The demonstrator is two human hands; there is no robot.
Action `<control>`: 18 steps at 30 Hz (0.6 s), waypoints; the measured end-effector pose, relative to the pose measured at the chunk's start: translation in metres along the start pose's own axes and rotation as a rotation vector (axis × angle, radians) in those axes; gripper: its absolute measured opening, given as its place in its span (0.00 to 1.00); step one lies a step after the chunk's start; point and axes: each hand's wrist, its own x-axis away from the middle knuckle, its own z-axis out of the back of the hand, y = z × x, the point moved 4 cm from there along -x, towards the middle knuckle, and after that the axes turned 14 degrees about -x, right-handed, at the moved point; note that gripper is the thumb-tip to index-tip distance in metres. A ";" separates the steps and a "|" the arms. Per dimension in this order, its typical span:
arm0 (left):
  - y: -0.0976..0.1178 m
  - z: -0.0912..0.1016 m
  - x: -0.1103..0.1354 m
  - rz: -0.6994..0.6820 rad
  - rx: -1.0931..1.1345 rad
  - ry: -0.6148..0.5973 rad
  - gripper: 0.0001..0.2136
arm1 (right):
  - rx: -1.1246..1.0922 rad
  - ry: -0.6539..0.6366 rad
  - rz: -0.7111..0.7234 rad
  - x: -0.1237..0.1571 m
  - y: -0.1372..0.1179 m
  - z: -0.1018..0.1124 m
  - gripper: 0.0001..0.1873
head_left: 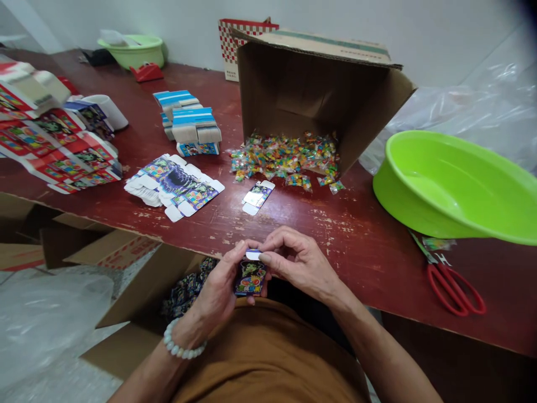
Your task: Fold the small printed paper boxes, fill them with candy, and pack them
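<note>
Just off the tabletop's [390, 280] near edge, my left hand [218, 285] grips the little box [251, 278], right hand [306, 263] pinching its flap [253, 254]; I'd go easy, avoid creasing.

We took this for a small packing workshop: on a long, worn red table [369, 263] we saw piles of flat printed boxes [178, 182], small clear packets [285, 159] spilling from a big carton [257, 89], and red-handled scissors [445, 282]
</note>
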 end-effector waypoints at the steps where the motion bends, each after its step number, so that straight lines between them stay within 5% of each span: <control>1: -0.001 0.000 0.000 0.010 -0.006 0.009 0.20 | -0.008 0.010 -0.047 -0.001 0.002 -0.001 0.06; 10: -0.008 0.003 -0.005 0.001 -0.068 0.002 0.25 | -0.334 0.074 -0.348 -0.005 0.018 -0.009 0.10; 18: -0.010 0.003 -0.007 -0.042 -0.144 0.013 0.24 | -0.120 0.119 -0.043 -0.001 0.018 -0.008 0.06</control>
